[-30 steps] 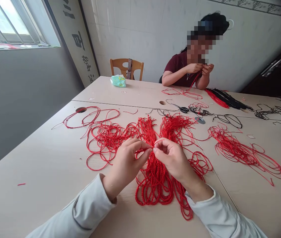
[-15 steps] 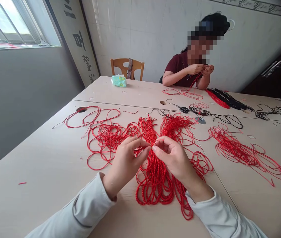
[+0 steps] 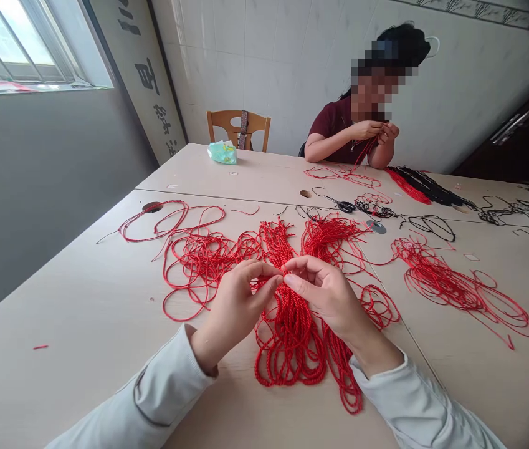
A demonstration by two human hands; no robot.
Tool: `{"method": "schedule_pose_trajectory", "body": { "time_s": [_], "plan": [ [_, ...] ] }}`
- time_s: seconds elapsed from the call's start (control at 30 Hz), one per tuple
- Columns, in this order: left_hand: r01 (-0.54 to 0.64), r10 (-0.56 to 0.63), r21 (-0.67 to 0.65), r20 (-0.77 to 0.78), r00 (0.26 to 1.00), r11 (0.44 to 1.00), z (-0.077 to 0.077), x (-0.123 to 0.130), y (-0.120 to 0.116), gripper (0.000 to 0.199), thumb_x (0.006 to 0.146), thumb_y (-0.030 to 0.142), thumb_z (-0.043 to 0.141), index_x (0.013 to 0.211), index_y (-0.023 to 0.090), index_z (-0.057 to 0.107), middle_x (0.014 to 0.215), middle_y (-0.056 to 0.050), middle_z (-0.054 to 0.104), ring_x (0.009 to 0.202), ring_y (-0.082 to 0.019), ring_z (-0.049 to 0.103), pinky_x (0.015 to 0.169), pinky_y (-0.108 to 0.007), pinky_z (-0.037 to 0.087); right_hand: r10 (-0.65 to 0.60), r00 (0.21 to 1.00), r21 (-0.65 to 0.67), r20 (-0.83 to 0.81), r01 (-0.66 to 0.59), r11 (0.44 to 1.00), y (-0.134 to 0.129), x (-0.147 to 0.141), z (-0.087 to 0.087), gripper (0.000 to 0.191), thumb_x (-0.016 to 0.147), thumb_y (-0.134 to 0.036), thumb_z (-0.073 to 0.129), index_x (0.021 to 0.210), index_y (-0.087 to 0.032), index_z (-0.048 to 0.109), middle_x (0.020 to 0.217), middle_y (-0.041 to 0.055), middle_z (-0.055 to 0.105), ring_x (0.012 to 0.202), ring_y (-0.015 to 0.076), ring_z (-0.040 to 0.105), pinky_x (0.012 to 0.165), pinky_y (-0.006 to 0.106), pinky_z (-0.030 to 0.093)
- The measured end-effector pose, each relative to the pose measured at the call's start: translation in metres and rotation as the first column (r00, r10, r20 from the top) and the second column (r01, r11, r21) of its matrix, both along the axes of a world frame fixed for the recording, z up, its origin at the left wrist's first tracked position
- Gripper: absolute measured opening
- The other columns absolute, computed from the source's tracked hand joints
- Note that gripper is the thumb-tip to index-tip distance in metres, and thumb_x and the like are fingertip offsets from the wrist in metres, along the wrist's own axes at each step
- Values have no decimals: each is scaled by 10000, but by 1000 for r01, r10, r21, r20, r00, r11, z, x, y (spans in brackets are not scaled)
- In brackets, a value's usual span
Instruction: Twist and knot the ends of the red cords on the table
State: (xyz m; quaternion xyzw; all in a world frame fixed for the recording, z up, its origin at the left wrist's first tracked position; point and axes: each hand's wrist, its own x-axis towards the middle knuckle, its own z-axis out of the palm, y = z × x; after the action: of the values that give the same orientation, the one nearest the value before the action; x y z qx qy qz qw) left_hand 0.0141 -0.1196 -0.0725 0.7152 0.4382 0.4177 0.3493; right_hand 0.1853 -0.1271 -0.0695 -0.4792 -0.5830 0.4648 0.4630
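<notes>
Over a bundle of braided red cords (image 3: 292, 337), my left hand (image 3: 243, 305) and my right hand (image 3: 327, 296) meet fingertip to fingertip. Both are closed in a pinch on a bit of red cord, mostly hidden by the fingers. A second red bundle (image 3: 327, 240) lies just right of the first, passing under my right hand. Loose loops of thin red cord (image 3: 203, 259) spread to the left of my hands.
Beyond the hands lie black scissors (image 3: 346, 206) and tangled black cord (image 3: 427, 227). Thin red cord (image 3: 455, 280) lies right on the table (image 3: 81, 374). Across it sits a person (image 3: 334, 128) holding red cords. A tissue pack (image 3: 222, 153) is near a chair (image 3: 264, 128).
The fingertips of my right hand have shifted slightly left over the pinch. The rest of both hands and the cords look nearly the same.
</notes>
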Motion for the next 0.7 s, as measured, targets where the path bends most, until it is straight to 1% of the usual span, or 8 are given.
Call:
{"method": "schedule_pose_trajectory", "body": {
  "time_s": [0.13,0.2,0.27,0.37,0.43,0.53,0.63,0.7],
  "plan": [
    [10,-5,-87,64,998,996,2,1,0,166,884,323,579,813,197,660,769,-29,678,716,-166,607,660,-263,464,-3,1000,-2,-26,3,1000,3,1,-1,149,819,-332,658,860,-189,649,797,7,627,726,142,555,685,268,453],
    [3,11,-133,105,994,991,2,2,0,163,876,319,590,806,189,659,761,-24,661,697,-156,593,642,-254,461,-34,998,-11,-56,33,999,4,2,-1,141,823,-320,653,870,-187,639,784,-5,616,703,128,545,675,256,449],
    [-3,23,-147,133,991,989,3,2,0,152,865,311,605,801,185,661,758,-21,653,679,-148,582,630,-247,457,-54,996,-26,-74,52,998,4,3,-1,142,832,-318,642,891,-188,637,787,-9,616,690,121,544,669,251,449],
    [9,18,-174,155,988,985,4,3,-2,153,861,317,611,802,185,659,760,-23,657,661,-145,589,601,-239,459,-15,997,-36,-78,12,999,3,2,-1,154,834,-326,642,901,-187,650,833,6,641,745,134,574,711,263,462],
    [38,-3,-208,163,987,977,5,3,-3,167,865,333,603,802,187,654,756,-27,664,644,-147,596,567,-233,457,21,997,-23,-81,-23,999,2,1,0,149,830,-321,651,896,-188,664,863,17,657,796,147,590,750,275,469],
    [80,-25,-271,199,980,959,6,3,-4,179,861,352,609,805,185,643,733,-26,664,601,-139,581,528,-228,444,36,995,2,-95,-36,999,1,0,1,128,823,-314,668,871,-195,678,843,13,664,804,148,596,770,282,469],
    [146,-41,-341,298,954,929,5,2,-3,191,851,367,632,809,181,631,709,-9,636,586,-122,557,545,-227,446,43,994,-26,-100,-46,999,2,2,3,148,803,-332,691,856,-193,682,833,12,666,794,150,594,762,286,468],
    [212,-60,-372,381,923,904,5,1,-1,190,849,371,643,817,184,631,694,11,609,587,-109,545,572,-226,450,77,993,-59,-86,-82,995,5,6,3,156,801,-337,690,840,-187,679,815,9,652,765,142,577,725,276,461]
  ]
}}
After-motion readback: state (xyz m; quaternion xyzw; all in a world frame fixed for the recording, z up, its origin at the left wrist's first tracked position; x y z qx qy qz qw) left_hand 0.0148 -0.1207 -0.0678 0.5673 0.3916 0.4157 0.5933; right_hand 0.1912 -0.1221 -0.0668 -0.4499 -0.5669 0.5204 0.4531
